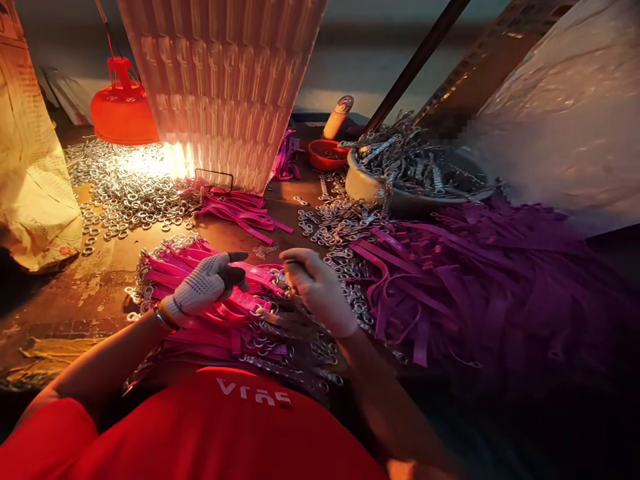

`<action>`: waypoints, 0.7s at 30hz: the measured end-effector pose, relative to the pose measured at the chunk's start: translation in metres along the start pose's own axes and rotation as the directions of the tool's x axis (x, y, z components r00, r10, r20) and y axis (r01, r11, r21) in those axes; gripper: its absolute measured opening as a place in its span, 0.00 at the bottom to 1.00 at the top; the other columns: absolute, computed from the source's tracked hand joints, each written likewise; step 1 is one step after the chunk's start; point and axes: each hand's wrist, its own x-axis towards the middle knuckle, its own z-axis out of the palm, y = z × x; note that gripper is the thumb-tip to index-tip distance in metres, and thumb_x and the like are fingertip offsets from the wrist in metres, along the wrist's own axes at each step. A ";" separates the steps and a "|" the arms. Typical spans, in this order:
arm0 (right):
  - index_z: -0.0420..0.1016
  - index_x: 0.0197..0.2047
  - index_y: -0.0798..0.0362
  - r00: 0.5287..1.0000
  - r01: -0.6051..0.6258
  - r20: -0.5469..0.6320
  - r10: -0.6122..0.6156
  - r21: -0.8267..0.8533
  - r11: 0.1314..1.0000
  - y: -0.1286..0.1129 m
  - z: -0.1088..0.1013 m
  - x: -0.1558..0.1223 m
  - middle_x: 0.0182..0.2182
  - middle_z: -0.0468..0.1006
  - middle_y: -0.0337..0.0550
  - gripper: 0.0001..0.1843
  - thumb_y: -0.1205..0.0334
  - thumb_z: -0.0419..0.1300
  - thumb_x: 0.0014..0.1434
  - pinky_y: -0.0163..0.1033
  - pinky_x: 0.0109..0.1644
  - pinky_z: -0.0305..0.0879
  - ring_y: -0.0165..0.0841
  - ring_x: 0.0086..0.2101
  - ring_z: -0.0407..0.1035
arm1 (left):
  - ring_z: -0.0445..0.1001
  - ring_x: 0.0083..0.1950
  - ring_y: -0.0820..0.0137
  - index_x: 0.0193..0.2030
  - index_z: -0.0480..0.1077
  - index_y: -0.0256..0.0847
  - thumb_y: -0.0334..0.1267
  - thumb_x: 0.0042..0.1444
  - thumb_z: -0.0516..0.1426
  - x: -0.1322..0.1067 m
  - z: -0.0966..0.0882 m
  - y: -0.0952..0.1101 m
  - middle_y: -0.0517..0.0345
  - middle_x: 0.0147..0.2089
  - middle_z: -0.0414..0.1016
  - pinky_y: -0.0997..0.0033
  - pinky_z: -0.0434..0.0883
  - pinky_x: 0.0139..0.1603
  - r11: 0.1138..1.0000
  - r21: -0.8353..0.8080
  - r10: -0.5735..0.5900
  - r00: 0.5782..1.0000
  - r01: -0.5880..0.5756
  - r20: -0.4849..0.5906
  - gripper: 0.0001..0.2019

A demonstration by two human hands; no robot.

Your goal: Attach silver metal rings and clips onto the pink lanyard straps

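My left hand, in a white dotted glove with dark fingertips, is over a pile of pink straps with metal rings on their ends. Its fingers are bent together, and whatever they grip is too small to make out. My right hand, in a plain white glove, is a short way to the right with its fingers curled into a pinch. What it pinches is hidden. Below the hands, short metal chains lie across the straps near my red shirt.
A red lamp shines on heaped metal rings beside a ribbed plastic sheet. Behind, a red bowl stands near a pale tub heaped with metal chains. Purple straps cover the right side.
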 end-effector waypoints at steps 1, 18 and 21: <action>0.75 0.49 0.50 0.997 -0.006 0.074 0.002 0.051 0.999 -0.010 0.013 0.003 0.39 0.81 0.41 0.12 0.57 0.57 0.65 0.37 0.43 0.71 0.31 0.37 0.74 | 0.60 0.20 0.79 0.69 0.60 0.29 0.38 0.59 0.60 0.001 0.003 0.000 0.53 0.32 0.78 0.78 0.56 0.19 0.998 0.043 0.042 0.999 -0.041 -0.026 0.32; 0.77 0.50 0.51 0.999 -0.026 0.040 0.025 0.017 1.000 -0.034 0.041 -0.002 0.41 0.83 0.44 0.13 0.57 0.56 0.67 0.40 0.49 0.72 0.36 0.41 0.77 | 0.54 0.16 0.81 0.34 0.71 0.36 0.49 0.61 0.61 -0.016 0.014 0.000 0.65 0.19 0.63 0.81 0.50 0.16 0.996 -0.091 -0.001 0.997 -0.007 -0.079 0.16; 0.73 0.57 0.51 0.987 0.114 0.118 -0.104 -0.075 0.991 -0.030 0.032 0.004 0.52 0.79 0.49 0.16 0.60 0.52 0.70 0.44 0.58 0.68 0.38 0.52 0.73 | 0.53 0.17 0.82 0.34 0.71 0.36 0.47 0.60 0.62 -0.017 0.010 0.004 0.62 0.23 0.67 0.81 0.50 0.16 0.990 -0.113 -0.088 0.994 0.081 -0.058 0.15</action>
